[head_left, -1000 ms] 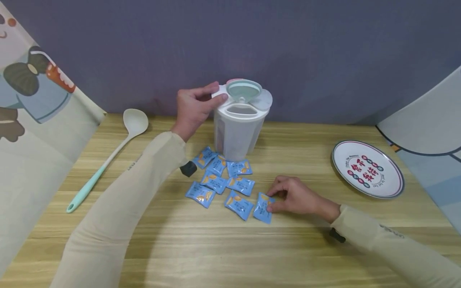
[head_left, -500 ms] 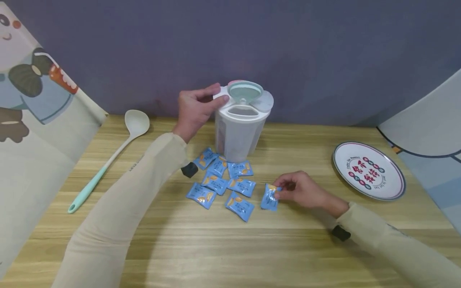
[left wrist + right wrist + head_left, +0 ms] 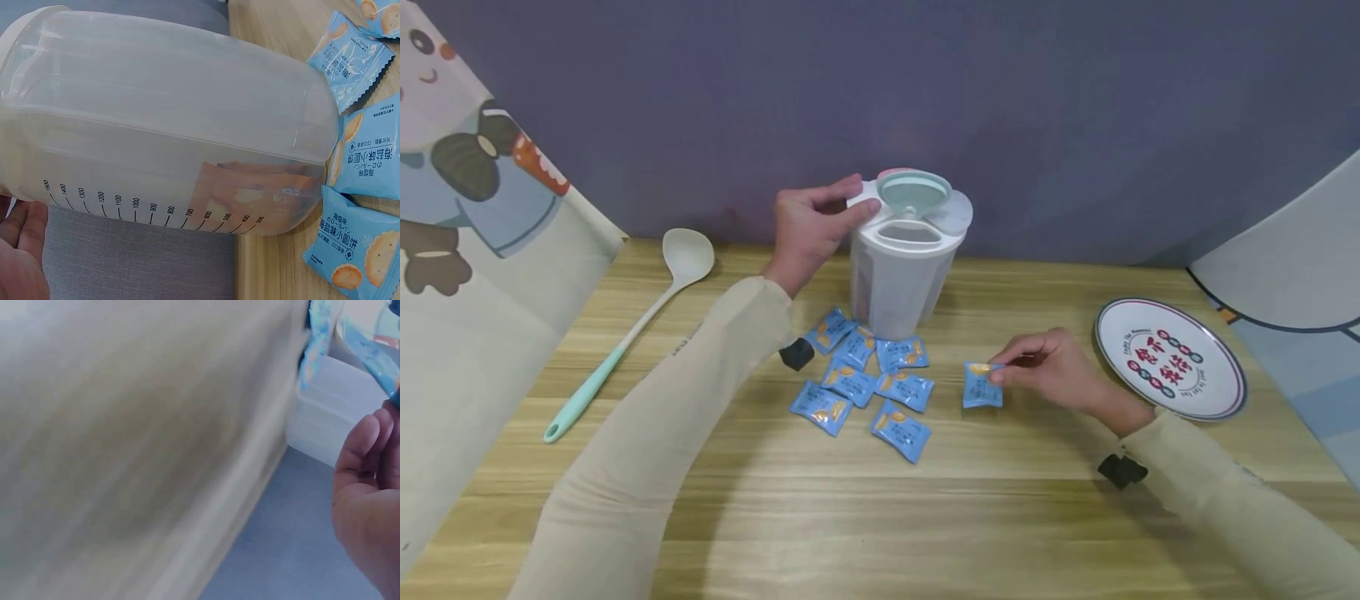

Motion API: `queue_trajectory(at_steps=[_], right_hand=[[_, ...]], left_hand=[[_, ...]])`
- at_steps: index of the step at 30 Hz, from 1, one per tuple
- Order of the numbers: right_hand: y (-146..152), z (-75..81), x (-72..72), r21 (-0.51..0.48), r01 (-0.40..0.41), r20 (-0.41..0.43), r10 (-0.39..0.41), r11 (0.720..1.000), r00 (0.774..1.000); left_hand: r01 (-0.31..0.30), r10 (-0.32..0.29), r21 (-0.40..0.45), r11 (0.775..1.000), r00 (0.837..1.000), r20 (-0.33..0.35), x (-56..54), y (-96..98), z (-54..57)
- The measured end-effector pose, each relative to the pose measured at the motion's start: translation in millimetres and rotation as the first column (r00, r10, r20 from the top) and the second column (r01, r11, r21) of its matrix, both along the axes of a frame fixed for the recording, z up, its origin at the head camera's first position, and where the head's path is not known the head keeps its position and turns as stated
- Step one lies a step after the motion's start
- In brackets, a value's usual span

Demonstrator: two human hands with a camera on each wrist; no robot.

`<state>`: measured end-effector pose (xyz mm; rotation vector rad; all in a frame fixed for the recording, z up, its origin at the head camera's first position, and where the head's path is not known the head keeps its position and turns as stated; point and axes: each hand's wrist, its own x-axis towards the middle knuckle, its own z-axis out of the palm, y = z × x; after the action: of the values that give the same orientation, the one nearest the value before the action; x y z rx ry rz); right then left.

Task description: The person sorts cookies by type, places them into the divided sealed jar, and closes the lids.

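A translucent storage container [image 3: 891, 283] stands at the back of the table; its white top has a green flip lid [image 3: 913, 193] raised above an oval opening. My left hand [image 3: 811, 225] grips the top's left edge between thumb and fingers. Measuring marks run along its wall in the left wrist view, where an orange-brown packet [image 3: 256, 190] shows inside near the base. My right hand [image 3: 1056, 371] pinches a blue biscuit packet [image 3: 982, 387] by its upper edge, raised to the right of the container. Several like biscuit packets [image 3: 848, 383] lie before the container, some overlapping.
A ladle [image 3: 625, 342] with a white bowl and mint handle lies at the left. At the right is a white plate [image 3: 1213, 387] with red lettering, close to my right wrist. A dark blue-grey backdrop [image 3: 1075, 125] rises behind the wooden table [image 3: 865, 533].
My right hand has drawn its biscuit packet away from the others, to the right and back, and raised it. The left hand keeps its grip on the container.
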<state>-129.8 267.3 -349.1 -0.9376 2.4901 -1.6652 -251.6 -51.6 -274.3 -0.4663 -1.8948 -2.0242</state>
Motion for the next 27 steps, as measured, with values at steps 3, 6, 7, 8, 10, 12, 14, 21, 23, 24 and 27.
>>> queue_trajectory(at_steps=[3,6,7,8,10,12,14,21,23,24,27], right_hand=[[3,9.3,-4.1,-0.053,-0.006,0.023,0.008,0.999,1.000],[5,19.4,-6.9,-0.085,0.033,0.051,-0.028,0.996,0.998],[5,23.0,-7.6,-0.089,0.055,0.056,-0.050,0.994,0.997],[5,26.7,-8.5,-0.089,0.081,0.053,-0.077,0.993,0.996],[4,33.6,-10.2,-0.078,0.130,0.042,-0.127,0.988,0.991],[4,40.3,-13.0,-0.079,0.160,0.014,-0.160,0.984,0.987],[3,46.4,-16.5,-0.096,0.174,-0.005,-0.175,0.980,0.984],[-6,62.2,-29.8,-0.199,0.174,-0.053,-0.188,0.965,0.981],[-10,66.8,-33.0,-0.220,0.177,-0.072,-0.197,0.959,0.978],[-12,69.1,-34.6,-0.233,0.177,-0.080,-0.200,0.956,0.976],[-18,76.3,-39.3,-0.273,0.168,-0.091,-0.200,0.947,0.976]], left_hand=[[-0.004,0.004,-0.011,1.000,1.000,0.007,-0.3,0.2,0.3],[-0.009,0.009,-0.019,1.000,1.000,0.007,-0.4,0.6,0.5],[-0.010,0.010,-0.018,1.000,1.000,0.005,-0.4,0.8,0.6],[-0.011,0.011,-0.017,1.000,1.000,0.003,-0.5,1.0,0.7],[-0.005,0.005,-0.006,1.000,1.000,0.001,-0.8,1.6,0.9],[0.000,0.000,0.001,1.000,1.000,-0.002,-1.3,2.0,0.9],[0.004,-0.004,0.004,1.000,1.000,-0.001,-1.8,2.1,0.6],[-0.003,0.003,-0.007,1.000,1.000,-0.012,-2.0,2.6,-1.1],[-0.003,0.003,-0.008,1.000,1.000,-0.022,-2.0,3.2,-1.3],[-0.003,0.003,-0.007,1.000,1.000,-0.023,-2.1,3.5,-1.3],[0.000,0.000,-0.006,1.000,1.000,-0.009,-2.3,3.7,-1.4]])
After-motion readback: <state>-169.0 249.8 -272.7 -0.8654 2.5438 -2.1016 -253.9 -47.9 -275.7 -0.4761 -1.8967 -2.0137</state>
